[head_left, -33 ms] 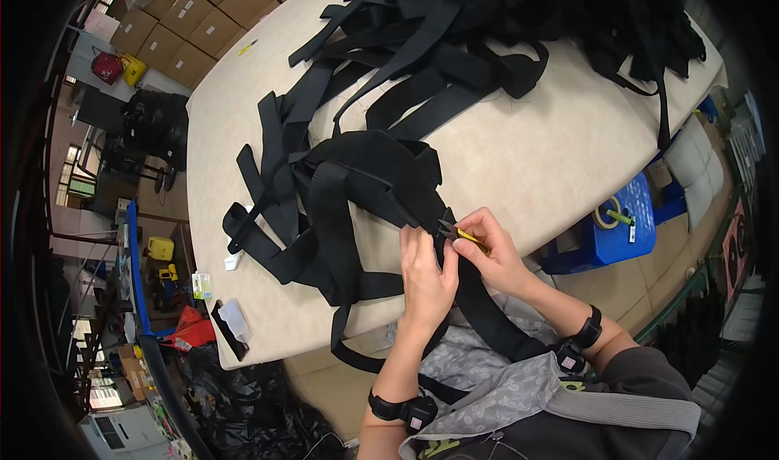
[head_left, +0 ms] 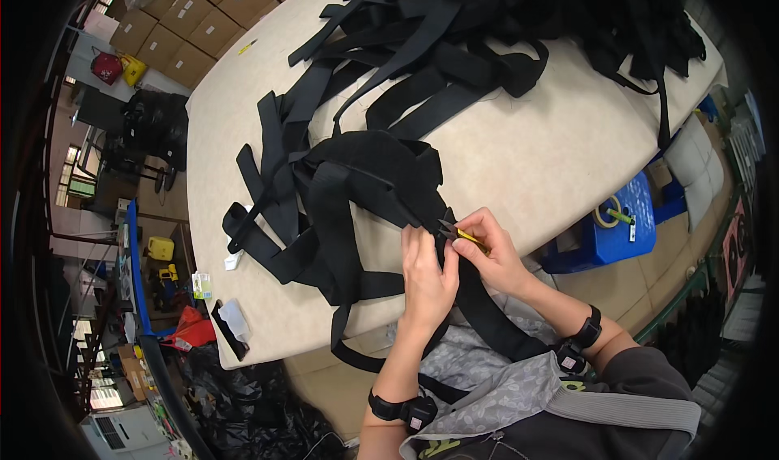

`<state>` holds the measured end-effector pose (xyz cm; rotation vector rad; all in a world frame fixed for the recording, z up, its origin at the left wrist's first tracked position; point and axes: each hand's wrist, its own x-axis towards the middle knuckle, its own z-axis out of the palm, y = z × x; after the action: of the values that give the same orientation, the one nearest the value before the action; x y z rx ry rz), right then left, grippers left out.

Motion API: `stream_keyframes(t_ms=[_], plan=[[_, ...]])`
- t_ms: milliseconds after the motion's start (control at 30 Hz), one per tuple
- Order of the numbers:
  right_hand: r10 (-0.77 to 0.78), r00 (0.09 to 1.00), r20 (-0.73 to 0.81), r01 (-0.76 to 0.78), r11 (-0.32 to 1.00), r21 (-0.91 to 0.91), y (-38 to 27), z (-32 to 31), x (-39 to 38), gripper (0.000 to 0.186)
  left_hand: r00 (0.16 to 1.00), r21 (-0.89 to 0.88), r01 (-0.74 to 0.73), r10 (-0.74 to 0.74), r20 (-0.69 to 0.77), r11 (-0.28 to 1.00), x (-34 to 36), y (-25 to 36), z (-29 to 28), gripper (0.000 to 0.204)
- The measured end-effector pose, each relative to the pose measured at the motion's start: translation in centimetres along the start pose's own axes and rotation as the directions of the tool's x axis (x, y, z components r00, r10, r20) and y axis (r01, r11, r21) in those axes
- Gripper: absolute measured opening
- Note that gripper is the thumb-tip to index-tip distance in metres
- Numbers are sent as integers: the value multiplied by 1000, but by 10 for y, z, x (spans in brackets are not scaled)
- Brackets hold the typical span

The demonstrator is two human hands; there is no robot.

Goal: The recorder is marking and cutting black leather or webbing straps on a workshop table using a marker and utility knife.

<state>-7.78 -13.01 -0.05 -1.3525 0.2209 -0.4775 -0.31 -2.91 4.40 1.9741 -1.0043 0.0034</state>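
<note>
A black fabric piece with wide straps (head_left: pixel 373 168) lies bunched at the table's near side, some of its straps hanging over the edge. My left hand (head_left: pixel 428 275) is closed on its edge, fingertips pinching the cloth. In my right hand (head_left: pixel 495 257) is a pair of yellow-handled thread snips (head_left: pixel 466 236). Their dark blades point left and touch, or nearly touch, the black cloth just beyond my left fingertips. Whether the blades are apart is too small to tell. A wide black strap (head_left: pixel 495 322) runs from under my hands down onto my lap.
A large heap of black straps (head_left: pixel 454 22) covers the far side of the pale table (head_left: pixel 535 152). At right stands a blue stool (head_left: pixel 621 237) bearing a tape roll (head_left: pixel 604 214). A small open case (head_left: pixel 230 330) sits at the table's left corner, above black plastic bags (head_left: pixel 243 395).
</note>
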Motion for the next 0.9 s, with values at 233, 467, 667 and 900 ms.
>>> stream_keyframes(t_ms=[233,467,667,900], plan=[[-14,999,-49,18,998,64,3,9,1,17,996,-81,82,-78,49,993,-5,0,-1,22],[1,998,-69,1,1000,17,5,8,2,14,994,-10,73,-72,79,997,-6,-3,0,27],[33,996,-85,-27,997,72,11,8,0,13,993,20,81,-83,82,996,-7,-2,1,32],[-27,996,-85,37,993,113,14,8,-1,14,997,28,50,-51,62,998,-7,0,1,29]])
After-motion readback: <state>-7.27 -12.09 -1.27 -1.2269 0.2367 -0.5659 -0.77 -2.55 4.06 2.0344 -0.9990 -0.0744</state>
